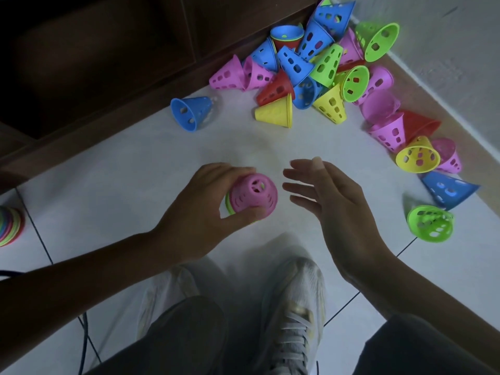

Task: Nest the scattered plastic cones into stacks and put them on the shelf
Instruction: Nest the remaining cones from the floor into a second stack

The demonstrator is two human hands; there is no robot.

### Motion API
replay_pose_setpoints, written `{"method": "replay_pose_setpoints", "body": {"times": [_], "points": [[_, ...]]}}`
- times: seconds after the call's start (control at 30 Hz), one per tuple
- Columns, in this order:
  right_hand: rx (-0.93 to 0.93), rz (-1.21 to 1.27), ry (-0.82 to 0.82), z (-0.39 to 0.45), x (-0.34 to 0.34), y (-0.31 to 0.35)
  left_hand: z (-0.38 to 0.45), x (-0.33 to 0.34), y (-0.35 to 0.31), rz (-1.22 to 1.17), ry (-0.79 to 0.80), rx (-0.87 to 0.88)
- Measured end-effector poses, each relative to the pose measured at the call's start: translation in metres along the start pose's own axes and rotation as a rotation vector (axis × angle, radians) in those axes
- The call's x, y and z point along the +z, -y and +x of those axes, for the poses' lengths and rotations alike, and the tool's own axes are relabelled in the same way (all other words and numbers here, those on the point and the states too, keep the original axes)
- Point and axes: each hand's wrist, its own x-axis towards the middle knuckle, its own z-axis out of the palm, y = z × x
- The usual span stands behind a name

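Note:
My left hand (208, 201) grips a short stack of nested cones (253, 194) above the floor; a pink cone is outermost, with yellow and green rims showing beneath it. My right hand (327, 201) hovers just right of the stack with fingers straight, holding nothing. A heap of scattered perforated cones (305, 69) in blue, pink, green, yellow and red lies against the dark wooden shelf (113, 50) and the wall. A lone blue cone (190, 112) lies on its side left of the heap. More cones trail down the right, ending with a green one (430, 223).
White tiled floor (121, 171) spreads between me and the heap. A finished multicoloured stack (9, 226) stands at the left edge. My shoes (292, 299) are below the hands. A dark cable (86, 336) runs along the floor at lower left. The wall skirting (438, 85) borders the right.

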Motion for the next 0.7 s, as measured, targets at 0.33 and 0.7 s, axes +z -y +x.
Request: {"method": "replay_pose_setpoints", "body": {"times": [0.33,0.7], "points": [[0.009,-0.038,-0.019,0.015,-0.001,-0.004,0.006,-0.016,0.03,-0.015,0.12,-0.026],[-0.013,-0.154,-0.031,0.067,-0.004,-0.006,0.048,-0.045,0.059,0.046,-0.183,-0.151]]}}
